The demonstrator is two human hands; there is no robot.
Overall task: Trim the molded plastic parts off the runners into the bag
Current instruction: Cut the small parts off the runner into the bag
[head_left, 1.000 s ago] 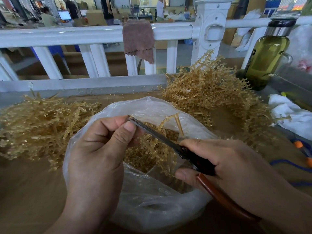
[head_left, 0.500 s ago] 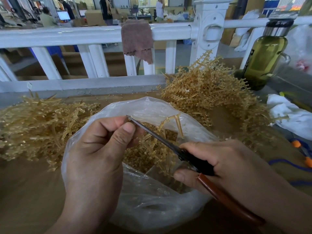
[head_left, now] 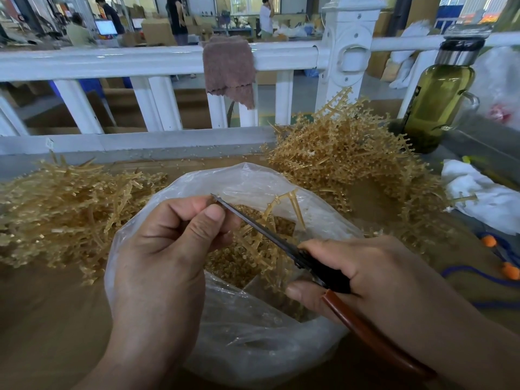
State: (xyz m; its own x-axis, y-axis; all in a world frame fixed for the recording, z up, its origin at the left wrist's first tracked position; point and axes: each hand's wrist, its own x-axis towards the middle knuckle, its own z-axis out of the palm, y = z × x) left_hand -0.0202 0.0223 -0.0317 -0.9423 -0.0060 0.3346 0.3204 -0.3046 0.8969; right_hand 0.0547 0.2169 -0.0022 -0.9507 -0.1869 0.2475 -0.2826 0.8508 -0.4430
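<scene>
A clear plastic bag [head_left: 253, 342] lies open in front of me with small amber parts [head_left: 239, 260] heaped inside. Over its mouth my left hand [head_left: 168, 249] pinches an amber runner [head_left: 270, 215] that branches out to the right. My right hand [head_left: 374, 277] grips scissors [head_left: 281, 243] with black and brown handles; the narrow blades look closed and lie across the runner, their tip at my left thumb.
A tangled pile of amber runners [head_left: 349, 164] rises at the back right, a flatter pile of runners [head_left: 62, 204] on the left. A white railing [head_left: 140, 60] with a brown cloth [head_left: 229, 66] runs behind. A green bottle [head_left: 439, 105] and white rag [head_left: 484, 195] sit at right.
Hardly anything differs: both hands, the runner and the scissors keep the same pose over the bag, with only a small shift of the view.
</scene>
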